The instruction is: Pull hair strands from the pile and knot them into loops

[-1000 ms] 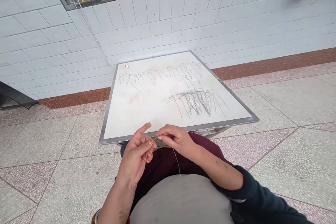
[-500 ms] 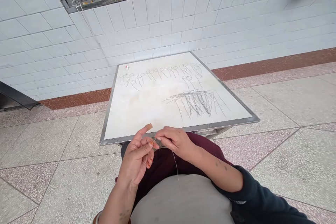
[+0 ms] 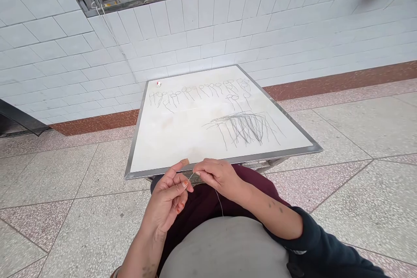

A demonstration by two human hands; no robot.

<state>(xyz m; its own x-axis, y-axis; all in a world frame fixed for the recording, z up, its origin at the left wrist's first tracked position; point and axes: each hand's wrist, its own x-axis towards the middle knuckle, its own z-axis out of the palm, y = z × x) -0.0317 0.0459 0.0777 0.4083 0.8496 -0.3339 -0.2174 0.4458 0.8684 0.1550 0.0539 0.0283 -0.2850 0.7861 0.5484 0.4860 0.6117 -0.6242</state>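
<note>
A thin wire runs between my two hands, in front of the near edge of a white table. My left hand pinches one part of it between thumb and a finger, with the index finger stretched forward. Just to the right, my right hand grips the wire with its fingertips. From under my right hand the free end hangs down in a slight curve over the grey shirt. A short stretch of wire shows between the fingertips of both hands.
On the white table, a pile of dark wires lies at the right. Several looped wires form a row at the back. A small red and white object sits at the far left corner. A tiled wall stands behind.
My left hand has moved slightly down and left, away from my right hand, so more wire shows between them. The right hand has barely moved.
</note>
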